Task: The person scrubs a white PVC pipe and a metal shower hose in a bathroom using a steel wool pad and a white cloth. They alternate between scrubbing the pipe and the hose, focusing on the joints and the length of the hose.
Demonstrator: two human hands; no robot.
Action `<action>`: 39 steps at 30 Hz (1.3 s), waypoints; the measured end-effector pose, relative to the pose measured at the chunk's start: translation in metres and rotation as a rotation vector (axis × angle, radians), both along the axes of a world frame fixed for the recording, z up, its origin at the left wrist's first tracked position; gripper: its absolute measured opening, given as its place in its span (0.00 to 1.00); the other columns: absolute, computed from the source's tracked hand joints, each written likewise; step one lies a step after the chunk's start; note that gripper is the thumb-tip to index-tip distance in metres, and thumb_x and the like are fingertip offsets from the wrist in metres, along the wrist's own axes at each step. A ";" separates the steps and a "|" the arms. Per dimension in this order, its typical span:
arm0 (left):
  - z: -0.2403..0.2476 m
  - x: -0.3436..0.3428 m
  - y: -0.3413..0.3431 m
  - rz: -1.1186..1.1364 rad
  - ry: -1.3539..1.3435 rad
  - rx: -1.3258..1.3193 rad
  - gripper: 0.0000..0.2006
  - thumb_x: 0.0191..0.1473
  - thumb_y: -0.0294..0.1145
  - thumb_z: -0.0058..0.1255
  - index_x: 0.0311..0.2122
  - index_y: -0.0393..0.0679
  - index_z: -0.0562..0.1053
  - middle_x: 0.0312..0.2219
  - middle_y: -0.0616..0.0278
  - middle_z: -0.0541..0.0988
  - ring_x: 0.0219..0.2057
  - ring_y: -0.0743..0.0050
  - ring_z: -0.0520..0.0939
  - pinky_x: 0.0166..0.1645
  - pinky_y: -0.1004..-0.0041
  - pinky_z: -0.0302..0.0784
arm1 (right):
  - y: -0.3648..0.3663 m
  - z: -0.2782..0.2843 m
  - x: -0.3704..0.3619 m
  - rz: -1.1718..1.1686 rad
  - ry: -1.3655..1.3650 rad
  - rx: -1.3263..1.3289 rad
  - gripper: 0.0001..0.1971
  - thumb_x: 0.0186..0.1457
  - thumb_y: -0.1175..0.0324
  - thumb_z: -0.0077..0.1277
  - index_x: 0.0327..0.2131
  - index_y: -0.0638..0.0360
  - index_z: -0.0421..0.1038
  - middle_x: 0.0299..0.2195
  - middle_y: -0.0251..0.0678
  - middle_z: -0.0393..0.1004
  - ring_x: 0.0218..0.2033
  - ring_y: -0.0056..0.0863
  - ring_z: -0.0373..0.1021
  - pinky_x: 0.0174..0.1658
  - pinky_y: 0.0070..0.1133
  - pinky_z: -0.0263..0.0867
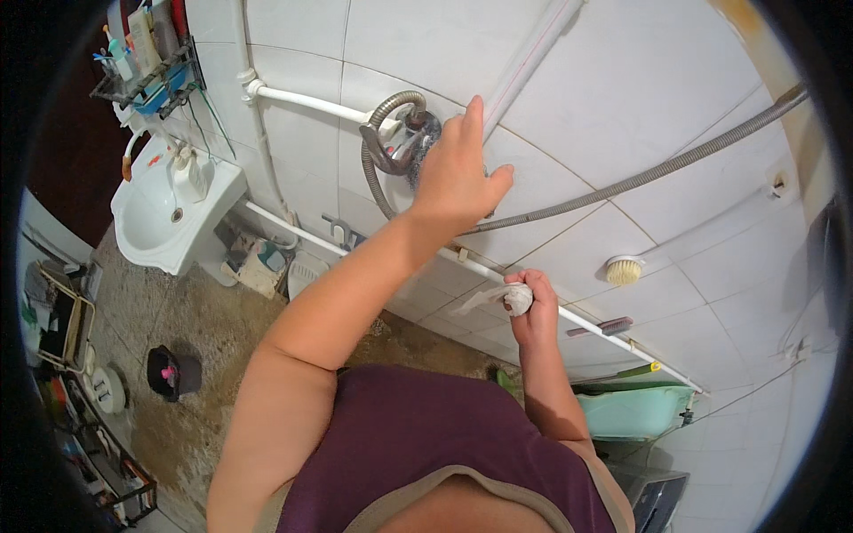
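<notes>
My left hand [451,182] reaches up to the tiled wall with its fingers stretched and the thumb apart. Behind it is a chrome shower tap [414,147], partly covered by the hand; whether they touch cannot be made out. A coiled metal shower hose [613,188] loops around the tap and runs off to the upper right. Lower down, my right hand [538,315] is closed around a crumpled white cloth [515,298], thin and wet-looking, with a loose end trailing left. It could be a tissue.
A white washbasin [133,218] juts out at left, below a cluttered wall shelf [147,84]. A dark bucket [185,373] stands on the wet floor. Along the wall run a white pipe [576,317], a round brush [624,270] and a green tub [626,413].
</notes>
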State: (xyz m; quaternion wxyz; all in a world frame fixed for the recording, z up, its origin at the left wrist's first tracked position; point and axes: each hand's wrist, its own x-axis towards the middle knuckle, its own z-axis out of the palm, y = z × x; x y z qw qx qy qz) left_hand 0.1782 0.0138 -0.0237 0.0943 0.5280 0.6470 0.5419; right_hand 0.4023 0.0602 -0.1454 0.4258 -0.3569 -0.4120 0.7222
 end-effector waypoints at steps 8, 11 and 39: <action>-0.015 0.019 0.027 0.319 0.121 0.112 0.47 0.46 0.37 0.56 0.62 0.29 0.40 0.55 0.30 0.54 0.53 0.32 0.64 0.57 0.56 0.61 | 0.001 0.006 -0.011 0.004 0.045 0.023 0.07 0.58 0.69 0.41 0.33 0.62 0.67 0.29 0.43 0.75 0.24 0.28 0.68 0.23 0.23 0.63; -0.012 0.020 0.026 0.286 0.077 0.125 0.45 0.46 0.37 0.55 0.62 0.29 0.42 0.52 0.30 0.57 0.51 0.31 0.66 0.55 0.55 0.63 | 0.004 0.003 -0.003 -0.012 0.039 0.020 0.06 0.57 0.68 0.43 0.33 0.59 0.67 0.29 0.41 0.74 0.24 0.27 0.68 0.22 0.22 0.63; -0.031 0.002 0.021 0.328 0.498 0.314 0.43 0.36 0.26 0.60 0.58 0.23 0.52 0.45 0.36 0.65 0.42 0.40 0.71 0.48 0.59 0.69 | 0.015 -0.008 0.008 -0.097 0.043 -0.067 0.06 0.57 0.69 0.42 0.33 0.60 0.67 0.28 0.43 0.75 0.24 0.27 0.68 0.21 0.22 0.63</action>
